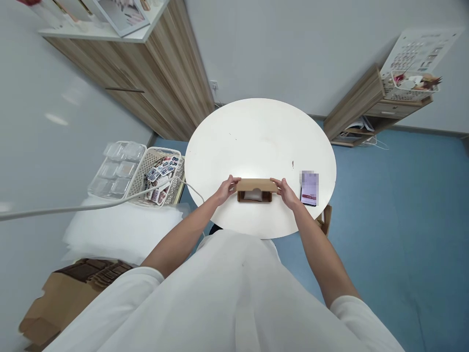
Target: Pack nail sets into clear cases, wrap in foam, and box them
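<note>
The left grip [225,190] and right grip [289,194] are partly curled, fingertips pinching opposite ends of a brown lid [256,185]; the small cardboard box [254,201] it belongs to sits between them on the white desk [260,132]. The step in hand looks to be working this lid, part-way open, though opening or closing I cannot tell. The next move seems to call for even pressure at both ends, so the lid swings square and its edges don't buckle. Beneath the lid, between the grips, a pale item [252,195] shows only partly; what it is stays unclear. The thumbs' exact contact is hard to make out. Right of the right grip lies a phone [309,188], its screen partly pixelated; farther out, left of the left grip, a basket [172,193] holds printed pieces too small to read.
</note>
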The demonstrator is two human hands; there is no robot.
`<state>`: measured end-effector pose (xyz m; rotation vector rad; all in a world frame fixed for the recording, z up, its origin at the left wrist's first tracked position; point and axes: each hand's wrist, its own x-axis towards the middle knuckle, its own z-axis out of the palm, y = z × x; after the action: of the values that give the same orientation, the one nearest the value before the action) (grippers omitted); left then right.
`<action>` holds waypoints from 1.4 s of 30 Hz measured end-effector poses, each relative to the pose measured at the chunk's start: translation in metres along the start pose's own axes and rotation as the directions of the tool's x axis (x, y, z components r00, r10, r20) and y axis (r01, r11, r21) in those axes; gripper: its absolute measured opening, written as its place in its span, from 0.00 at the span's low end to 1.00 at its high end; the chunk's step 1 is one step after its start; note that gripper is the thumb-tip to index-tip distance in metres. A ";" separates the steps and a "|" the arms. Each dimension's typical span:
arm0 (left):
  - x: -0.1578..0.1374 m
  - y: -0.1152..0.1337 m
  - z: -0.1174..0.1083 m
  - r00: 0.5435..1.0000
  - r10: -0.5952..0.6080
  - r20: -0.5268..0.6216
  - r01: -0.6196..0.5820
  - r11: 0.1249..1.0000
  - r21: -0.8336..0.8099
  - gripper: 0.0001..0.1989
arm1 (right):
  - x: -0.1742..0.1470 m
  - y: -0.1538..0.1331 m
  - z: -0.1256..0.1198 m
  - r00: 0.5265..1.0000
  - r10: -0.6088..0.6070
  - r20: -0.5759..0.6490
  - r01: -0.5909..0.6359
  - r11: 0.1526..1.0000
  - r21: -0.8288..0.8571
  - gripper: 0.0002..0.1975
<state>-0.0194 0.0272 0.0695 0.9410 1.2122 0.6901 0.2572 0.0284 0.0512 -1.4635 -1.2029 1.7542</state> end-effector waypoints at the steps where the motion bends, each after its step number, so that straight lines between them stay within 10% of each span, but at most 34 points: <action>1: -0.001 -0.001 0.002 1.000 0.002 -0.011 -0.001 1.000 0.026 0.31 | -0.003 -0.001 0.000 1.000 0.003 0.014 -0.003 1.000 -0.002 0.33; 21: -0.007 -0.044 0.025 0.929 0.052 -0.366 0.201 0.761 0.617 0.27 | -0.022 0.034 0.047 0.915 0.016 -0.404 -0.206 0.879 -0.431 0.20; 30: -0.036 -0.050 0.031 0.956 0.269 -0.118 -0.041 0.520 0.853 0.23 | -0.050 0.042 0.060 0.931 -0.274 -0.240 0.020 0.697 -0.717 0.22; 42: -0.038 -0.055 0.023 0.955 0.294 -0.045 -0.134 0.560 0.817 0.35 | -0.055 0.051 0.056 0.957 -0.254 -0.140 0.035 0.580 -0.814 0.30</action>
<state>-0.0087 -0.0363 0.0400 1.8639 1.6322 0.3784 0.2244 -0.0566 0.0314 -1.9062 -2.0621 0.8375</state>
